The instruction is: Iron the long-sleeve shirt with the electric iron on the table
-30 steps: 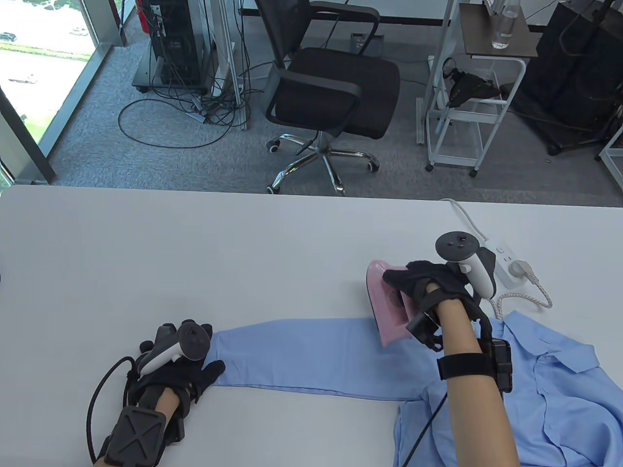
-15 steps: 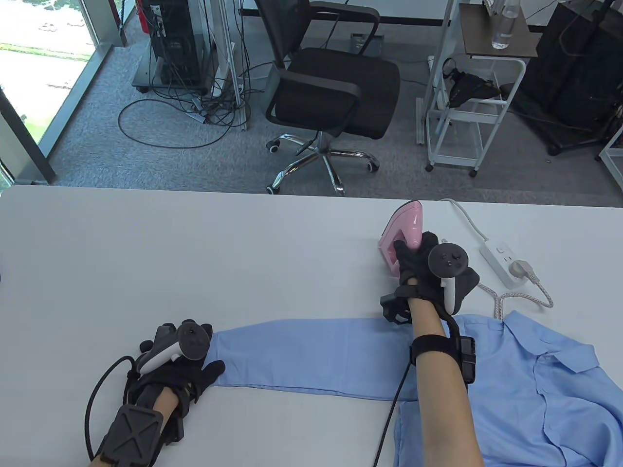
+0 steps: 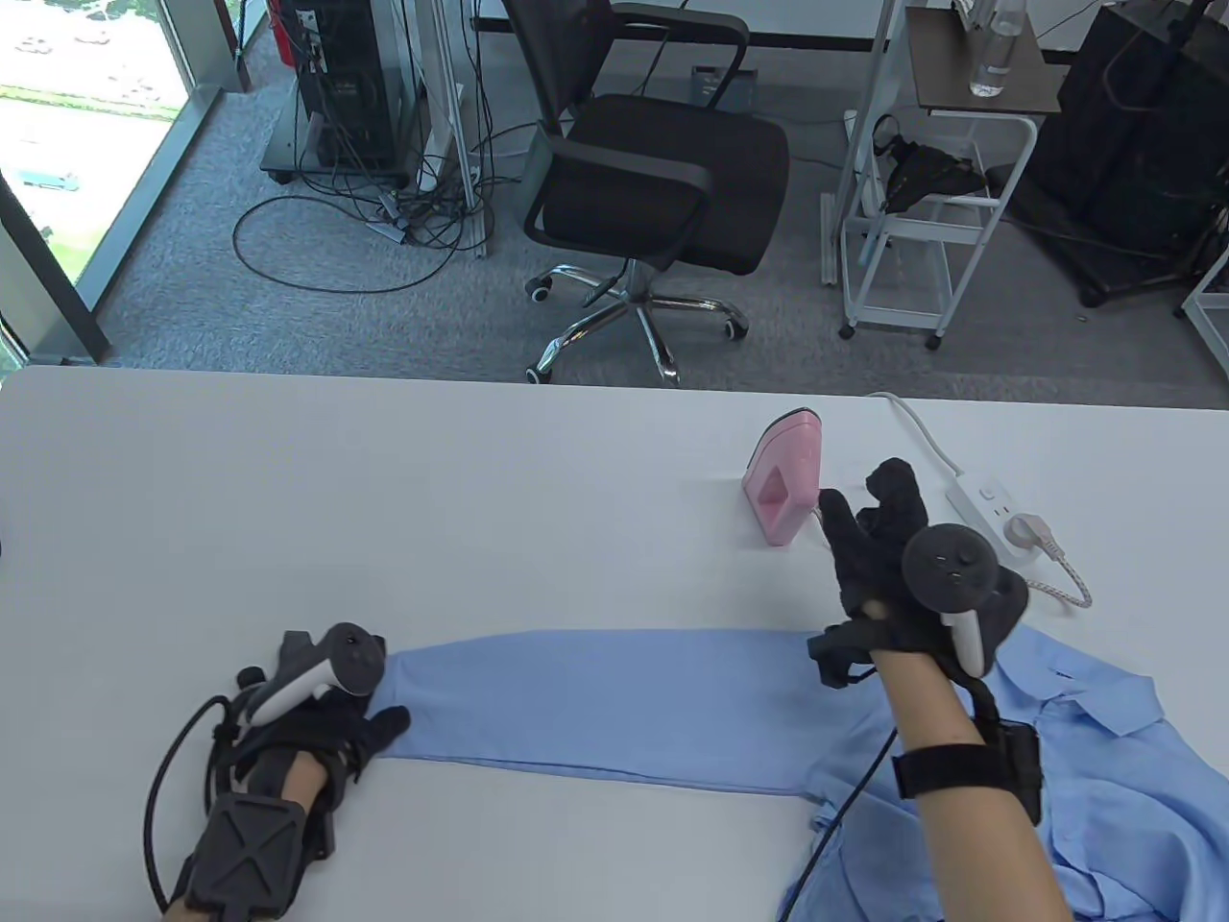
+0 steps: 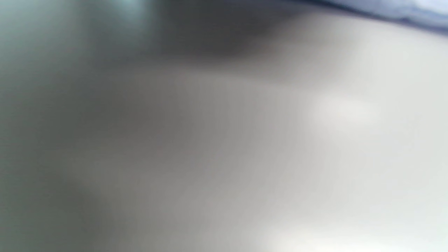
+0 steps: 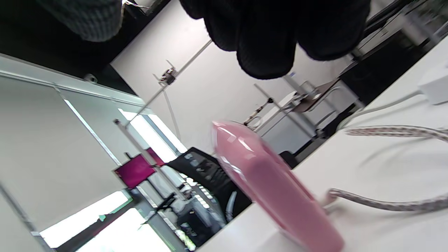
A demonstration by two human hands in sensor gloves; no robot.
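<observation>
A light blue long-sleeve shirt lies at the table's front right, one sleeve stretched flat to the left. My left hand rests on the table at the sleeve's cuff end, fingers on the fabric edge. The pink iron stands upright on its heel on the bare table beyond the sleeve; it also shows in the right wrist view. My right hand is open just right of the iron, not touching it. The left wrist view is a blur of table and a strip of blue cloth.
A white power strip with a plug and the iron's braided cord lies right of the iron. The white table stretches left and back. An office chair and a white rack stand beyond the far edge.
My right hand lifted the iron off the sleeve, carried it back, stood it upright on the table and let go. My left hand shifted slightly left along the cuff.
</observation>
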